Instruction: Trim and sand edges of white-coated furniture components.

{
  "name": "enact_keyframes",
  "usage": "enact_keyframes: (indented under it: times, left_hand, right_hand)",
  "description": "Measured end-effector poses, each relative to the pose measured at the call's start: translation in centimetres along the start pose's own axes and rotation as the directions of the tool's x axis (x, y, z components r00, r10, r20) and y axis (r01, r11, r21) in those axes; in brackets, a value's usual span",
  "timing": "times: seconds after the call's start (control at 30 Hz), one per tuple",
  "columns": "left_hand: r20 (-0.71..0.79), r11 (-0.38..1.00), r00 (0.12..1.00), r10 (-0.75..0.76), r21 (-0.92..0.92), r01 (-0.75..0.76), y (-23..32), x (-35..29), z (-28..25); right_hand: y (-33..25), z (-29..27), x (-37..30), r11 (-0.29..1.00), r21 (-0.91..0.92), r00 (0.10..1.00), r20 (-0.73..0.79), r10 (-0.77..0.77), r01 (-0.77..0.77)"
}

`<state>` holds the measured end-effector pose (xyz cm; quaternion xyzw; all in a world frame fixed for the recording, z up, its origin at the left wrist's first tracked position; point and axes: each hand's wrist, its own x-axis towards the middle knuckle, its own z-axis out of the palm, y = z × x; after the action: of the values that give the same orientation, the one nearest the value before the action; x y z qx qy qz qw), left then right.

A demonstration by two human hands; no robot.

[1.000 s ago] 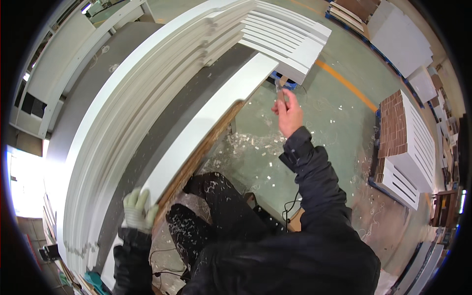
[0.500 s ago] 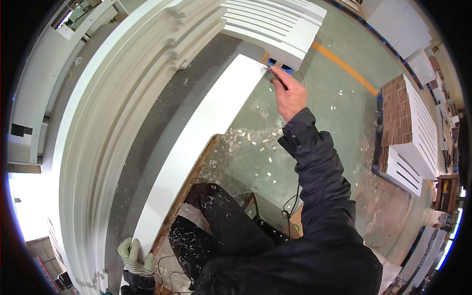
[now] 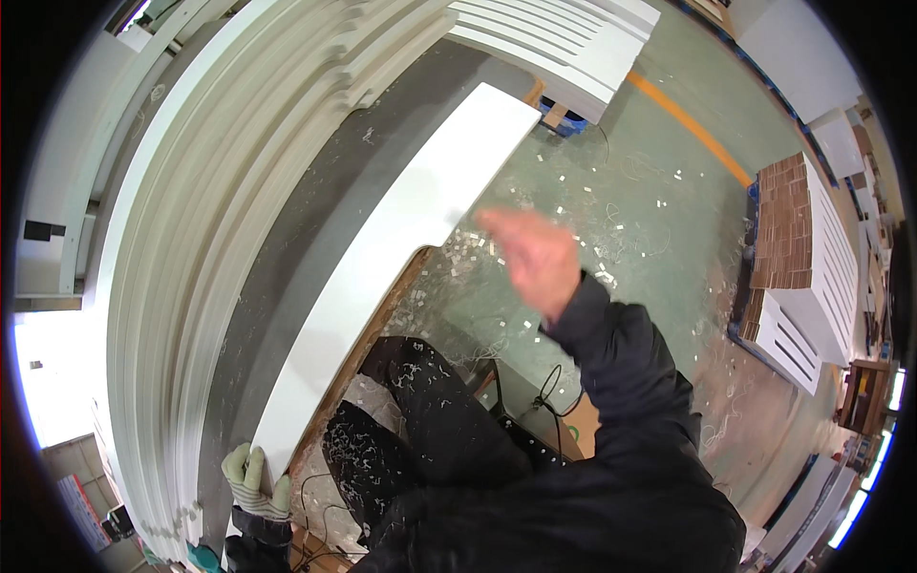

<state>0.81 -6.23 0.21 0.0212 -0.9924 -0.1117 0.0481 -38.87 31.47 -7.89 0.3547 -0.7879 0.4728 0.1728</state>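
A long white board (image 3: 382,239) with a notched cut-out on its right edge lies on a dark grey worktop (image 3: 287,248). My left hand (image 3: 255,484), in a pale striped glove, grips the board's near end, fingers at one edge and thumb at the other. Bare and smeared by motion, my right hand (image 3: 537,258) is in the air just right of the board, near the cut-out. Its fingers are too blurred to show whether it holds anything.
A tall row of white panels (image 3: 181,286) stands along the worktop's left side. Slotted white panels (image 3: 554,38) are stacked at the far end, and more stacked panels (image 3: 788,239) sit at right. White scraps (image 3: 468,244) litter the green floor (image 3: 630,220).
My right hand has drawn back from the board's far corner toward me, down along its right edge. A thin dark tool showed in its fingers earlier. My left hand stays at the near end.
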Motion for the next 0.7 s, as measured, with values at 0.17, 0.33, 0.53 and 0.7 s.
enact_keyframes:
  times: [0.17,0.33,0.53,0.7]
  left_hand:
    - [-0.035,0.999,0.999,0.027,-0.039,-0.029,-0.1,0.3,0.2]
    - [-0.06,0.997,0.996,0.072,0.002,-0.072,-0.2,0.5,0.7]
    - [-0.071,0.996,0.994,0.085,0.014,-0.084,-0.1,1.4,0.8]
    - [-0.085,0.996,0.993,0.087,0.036,-0.085,0.2,1.1,0.5]
  right_hand:
    - [-0.4,-1.5,2.3,0.918,0.322,0.972,0.02,0.236,-0.23]
    - [-4.0,1.4,-2.0,0.997,-0.055,0.974,0.222,-0.048,0.062]
    - [-5.1,-0.5,0.6,0.887,0.128,0.896,0.079,0.436,-0.443]
    - [-8.5,4.7,-5.4,0.97,0.228,0.991,0.122,0.053,-0.08]
